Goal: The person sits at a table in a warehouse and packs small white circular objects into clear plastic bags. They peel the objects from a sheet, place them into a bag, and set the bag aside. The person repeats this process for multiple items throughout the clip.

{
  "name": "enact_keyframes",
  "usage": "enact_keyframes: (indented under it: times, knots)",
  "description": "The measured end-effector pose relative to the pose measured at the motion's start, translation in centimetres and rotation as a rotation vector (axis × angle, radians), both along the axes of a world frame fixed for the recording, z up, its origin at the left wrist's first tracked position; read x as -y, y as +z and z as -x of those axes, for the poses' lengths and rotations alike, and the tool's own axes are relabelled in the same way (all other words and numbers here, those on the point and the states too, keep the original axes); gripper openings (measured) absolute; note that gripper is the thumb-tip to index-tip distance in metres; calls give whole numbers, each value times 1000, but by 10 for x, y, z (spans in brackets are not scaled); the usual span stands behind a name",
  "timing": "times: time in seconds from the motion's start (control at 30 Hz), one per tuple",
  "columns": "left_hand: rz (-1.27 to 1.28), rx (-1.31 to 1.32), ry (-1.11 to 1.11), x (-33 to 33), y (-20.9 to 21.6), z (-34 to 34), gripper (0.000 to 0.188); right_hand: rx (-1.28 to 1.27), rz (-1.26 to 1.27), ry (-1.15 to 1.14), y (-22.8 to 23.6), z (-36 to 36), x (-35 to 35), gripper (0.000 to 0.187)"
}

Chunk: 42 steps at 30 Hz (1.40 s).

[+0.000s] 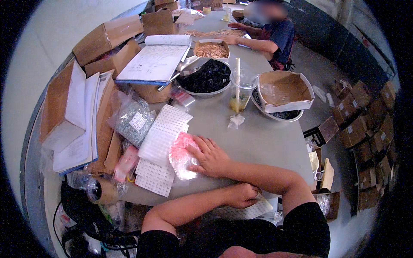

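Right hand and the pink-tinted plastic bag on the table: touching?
Touching. The head view shows the right hand lying flat with its fingers spread on the clear pink-tinted bag, no gap between them. The left hand is apart from it, on a white sheet.

Right hand [211,157] flat, fingers [198,148] spread, forearm crossing over; left hand [243,194] curled near the body.

Small packing workshop: grey worktable [262,137] beyond the fingers w/ metal bowl of black parts [208,77], bagged hardware [134,120], label sheets [163,133] left of fingers; cardboard cartons [365,129] stacked on floor, far right.
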<state>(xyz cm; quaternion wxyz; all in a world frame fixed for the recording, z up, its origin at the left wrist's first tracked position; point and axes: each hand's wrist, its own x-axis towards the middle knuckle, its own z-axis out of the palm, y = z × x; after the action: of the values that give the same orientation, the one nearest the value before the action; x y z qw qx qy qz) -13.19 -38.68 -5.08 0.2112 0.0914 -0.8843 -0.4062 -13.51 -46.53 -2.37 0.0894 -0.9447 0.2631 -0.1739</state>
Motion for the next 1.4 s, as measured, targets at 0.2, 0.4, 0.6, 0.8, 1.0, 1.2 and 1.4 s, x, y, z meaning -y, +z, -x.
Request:
enact_keyframes:
  times: [0.2, 0.4, 0.6, 0.8, 1.0, 1.2, 1.4]
  knots:
    - [-71, -60, 36, -5, 4, 0, 14, -231, -28, -101, 3, 41, -2, 80]
    - [73, -161, 110, -3, 1, 1, 15, 33, -90, -153, -2, 83, 20, 70]
    - [92, -77, 238, -2, -6, -2, 20, 194, -81, -417, 27, 80, 69, 52]
    - [86, 126, 152, 3, -3, -1, 22, 213, -210, -320, 6, 98, 100, 25]
    - [119, -134, 206, -3, 0, -1, 19, 610, -1115, -249, 28, 134, 47, 14]
    - [139, -187, 158, -1, -4, 3, 17, 561, -1355, -410, 24, 157, 18, 16]
    - [148, -256, 216, 0, 7, -6, 15, 341, -974, -395, 35, 146, 7, 25]
